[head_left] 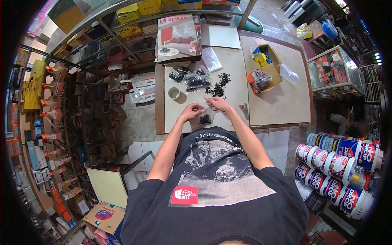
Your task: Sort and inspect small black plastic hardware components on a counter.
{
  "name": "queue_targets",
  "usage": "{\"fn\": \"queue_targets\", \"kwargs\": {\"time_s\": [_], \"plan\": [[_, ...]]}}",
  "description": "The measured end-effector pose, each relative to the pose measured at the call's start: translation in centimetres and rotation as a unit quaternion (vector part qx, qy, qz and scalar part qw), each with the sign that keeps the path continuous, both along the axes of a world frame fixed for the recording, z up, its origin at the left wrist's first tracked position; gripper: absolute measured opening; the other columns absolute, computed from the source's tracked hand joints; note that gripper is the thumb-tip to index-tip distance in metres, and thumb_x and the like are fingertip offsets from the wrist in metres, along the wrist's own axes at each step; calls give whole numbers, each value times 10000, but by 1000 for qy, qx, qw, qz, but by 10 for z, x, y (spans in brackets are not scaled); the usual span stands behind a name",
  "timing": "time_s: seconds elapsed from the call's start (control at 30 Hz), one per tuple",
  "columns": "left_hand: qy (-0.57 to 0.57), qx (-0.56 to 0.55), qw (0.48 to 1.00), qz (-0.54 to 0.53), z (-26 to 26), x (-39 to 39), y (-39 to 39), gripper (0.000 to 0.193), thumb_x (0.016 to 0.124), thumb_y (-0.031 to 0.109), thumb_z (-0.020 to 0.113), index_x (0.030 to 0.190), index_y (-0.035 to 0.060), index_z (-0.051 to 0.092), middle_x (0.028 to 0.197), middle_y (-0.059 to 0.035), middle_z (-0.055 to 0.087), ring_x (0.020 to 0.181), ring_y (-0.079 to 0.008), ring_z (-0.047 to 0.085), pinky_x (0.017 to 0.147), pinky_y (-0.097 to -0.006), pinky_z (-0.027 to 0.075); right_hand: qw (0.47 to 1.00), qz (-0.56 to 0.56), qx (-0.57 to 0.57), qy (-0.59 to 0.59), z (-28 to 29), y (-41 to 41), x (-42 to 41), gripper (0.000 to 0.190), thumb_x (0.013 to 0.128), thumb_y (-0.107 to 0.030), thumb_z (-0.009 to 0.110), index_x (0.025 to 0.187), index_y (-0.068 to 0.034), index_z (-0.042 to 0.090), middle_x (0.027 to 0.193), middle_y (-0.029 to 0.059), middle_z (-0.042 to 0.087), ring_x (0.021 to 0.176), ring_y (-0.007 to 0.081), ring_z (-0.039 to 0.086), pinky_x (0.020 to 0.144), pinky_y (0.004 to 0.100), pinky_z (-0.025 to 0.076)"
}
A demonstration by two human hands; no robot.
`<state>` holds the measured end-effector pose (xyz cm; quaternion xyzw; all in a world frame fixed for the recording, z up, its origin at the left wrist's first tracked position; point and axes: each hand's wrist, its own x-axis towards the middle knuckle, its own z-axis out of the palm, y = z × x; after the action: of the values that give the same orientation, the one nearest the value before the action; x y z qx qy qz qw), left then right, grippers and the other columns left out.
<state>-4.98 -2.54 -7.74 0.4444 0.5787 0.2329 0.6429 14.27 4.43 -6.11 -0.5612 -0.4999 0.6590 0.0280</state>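
Note:
A small clear plastic bag (206,118) with black screws in its bottom lies at the table's near edge. My left hand (192,112) pinches the bag's upper edge between thumb and fingers. Just beyond and to the right, my right hand (218,104) has its fingers bent together above the bag's mouth; whether they grip anything is too small to tell. A loose pile of black screws (218,89) spreads past my right hand. Filled clear bags of black screws (197,82) lie further left, beyond a round open container (174,93).
An open cardboard box (272,75) holding packets stands on the table's right part. A large printed box (178,38) is at the back, near a flat clear plastic bag (212,59). A slim tool (244,111) lies right of my hands. Paint buckets (333,163) are stacked at right.

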Motion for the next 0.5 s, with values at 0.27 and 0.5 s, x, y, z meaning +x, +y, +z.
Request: {"fn": "queue_targets", "kwargs": {"time_s": [0.27, 0.5], "plan": [[-31, 25, 998, 45, -13, -2, 1, 242, 774, 178, 752, 932, 16, 667, 827, -46, 684, 756, -96, 632, 664, -222, 489, 993, 2, -3, 116, -37, -12, 10, 347, 804, -227, 729, 1016, 27, 627, 892, 87, 672, 798, 116, 623, 667, 240, 493], [-17, 61, 995, 75, -7, -5, 6, 199, 787, 128, 727, 934, 2, 683, 847, -68, 693, 755, -100, 638, 686, -228, 499, 993, -47, 46, 98, -21, -12, 4, 225, 789, -130, 721, 935, 20, 639, 824, 79, 675, 778, 118, 634, 688, 235, 503]]}}
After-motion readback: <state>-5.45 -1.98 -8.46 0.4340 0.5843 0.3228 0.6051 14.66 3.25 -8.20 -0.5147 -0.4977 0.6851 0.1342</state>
